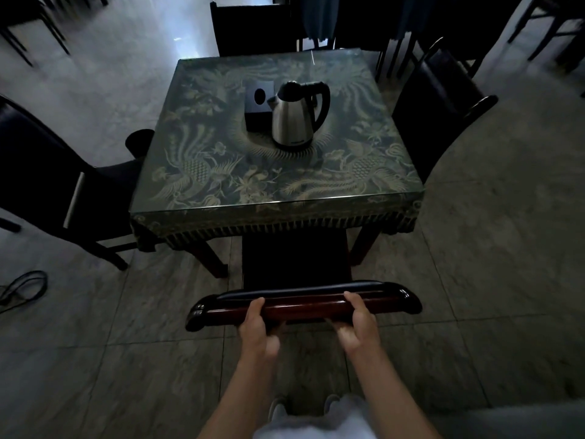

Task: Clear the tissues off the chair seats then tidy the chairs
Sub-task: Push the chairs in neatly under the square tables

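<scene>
You stand behind the near chair (297,264) with both hands on its glossy top rail (304,301). Your left hand (254,327) curls round the rail left of centre, thumb over the top; your right hand (361,324) grips it right of centre in the same way. The chair's dark seat is part way under the fringed edge of the surface (278,172), and no tissue shows on the part of it in view. Judging by that, clearing seems finished here and tidying is in hand: this chair likely needs only a push to sit flush. The left chair (63,172) stands angled away from the surface, so it probably remains to be straightened; the right chair (433,112) and far chair (253,30) sit closer in. Their seats are too dark to check for tissues. A steel kettle (297,117) and a dark tissue box (258,104) stand together at the surface's centre.
</scene>
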`<state>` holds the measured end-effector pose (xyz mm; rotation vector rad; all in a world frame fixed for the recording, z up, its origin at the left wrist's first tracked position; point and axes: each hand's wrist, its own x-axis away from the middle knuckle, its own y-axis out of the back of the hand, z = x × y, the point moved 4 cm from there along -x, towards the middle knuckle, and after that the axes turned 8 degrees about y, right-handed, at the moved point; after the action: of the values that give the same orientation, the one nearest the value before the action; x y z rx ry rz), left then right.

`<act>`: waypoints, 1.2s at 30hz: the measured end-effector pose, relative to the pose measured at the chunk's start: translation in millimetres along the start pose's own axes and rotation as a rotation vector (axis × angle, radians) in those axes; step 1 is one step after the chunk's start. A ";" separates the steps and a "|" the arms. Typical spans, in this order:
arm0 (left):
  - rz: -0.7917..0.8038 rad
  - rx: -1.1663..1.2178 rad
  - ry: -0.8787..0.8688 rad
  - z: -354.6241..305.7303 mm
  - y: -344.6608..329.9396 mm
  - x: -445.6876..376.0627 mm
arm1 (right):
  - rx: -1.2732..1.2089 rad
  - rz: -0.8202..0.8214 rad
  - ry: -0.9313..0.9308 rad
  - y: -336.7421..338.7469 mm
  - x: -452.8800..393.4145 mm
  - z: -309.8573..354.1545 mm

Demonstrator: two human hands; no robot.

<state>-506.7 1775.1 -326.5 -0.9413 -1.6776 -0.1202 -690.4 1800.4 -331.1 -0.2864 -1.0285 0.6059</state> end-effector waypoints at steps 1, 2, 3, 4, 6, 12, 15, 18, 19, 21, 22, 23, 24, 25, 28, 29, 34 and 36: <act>-0.001 0.005 0.000 -0.9 -2.6 -2.9 | 0.002 0.007 0.000 -2.1 -3.0 0.3; -0.001 0.009 0.000 -2.1 -5.6 -5.5 | 0.003 0.016 -0.003 -4.6 -6.6 0.9; -0.003 0.008 0.001 -3.3 -7.4 -8.3 | 0.002 0.024 -0.009 -6.9 -9.6 1.0; -0.001 0.009 0.002 -4.5 -9.4 -11.1 | 0.004 0.031 -0.016 -10.3 -12.4 1.5; 0.010 0.011 0.003 -7.3 -15.2 -14.1 | 0.012 0.040 -0.019 -16.3 -18.4 3.1; -0.005 -0.001 0.000 -18.9 -32.0 -21.8 | 0.002 0.062 -0.023 -33.3 -32.8 5.8; -0.029 -0.013 -0.002 -23.0 -36.7 -28.1 | 0.004 0.065 -0.015 -38.8 -37.6 4.9; -0.038 -0.016 -0.001 -26.5 -39.6 -31.7 | 0.006 0.048 -0.012 -41.7 -41.4 2.6; -0.038 -0.017 0.004 -27.5 -39.2 -32.6 | 0.003 0.042 -0.013 -42.3 -41.7 1.6; -0.042 -0.026 0.014 -29.3 -38.9 -32.9 | 0.005 0.038 -0.012 -43.5 -41.7 0.9; -0.043 -0.029 0.017 -29.8 -39.0 -33.5 | 0.009 0.040 -0.008 -44.1 -41.0 1.3; -0.042 -0.030 0.019 -30.4 -38.5 -34.4 | 0.013 0.042 -0.006 -44.4 -40.7 1.4; -0.043 -0.033 0.020 -31.0 -38.3 -34.8 | 0.016 0.043 -0.004 -44.6 -40.2 1.0; -0.044 -0.035 0.018 -31.7 -37.7 -34.9 | 0.018 0.040 -0.004 -44.5 -39.6 0.5; -0.040 -0.042 0.014 -33.1 -35.9 -34.8 | 0.024 0.037 -0.001 -44.7 -37.5 -1.4; -0.037 -0.044 0.014 -33.3 -35.3 -34.0 | 0.030 0.043 0.001 -45.0 -37.1 -1.5; -0.031 -0.029 0.010 -32.5 -36.2 -31.6 | 0.059 0.073 0.003 -46.3 -33.8 1.1; -0.042 -0.027 0.000 -32.3 -35.0 -31.9 | 0.058 0.071 0.006 -47.4 -31.8 2.1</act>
<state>-502.9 1717.9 -329.2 -0.9265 -1.7002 -0.1708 -688.2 1743.3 -329.3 -0.2745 -0.9962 0.6975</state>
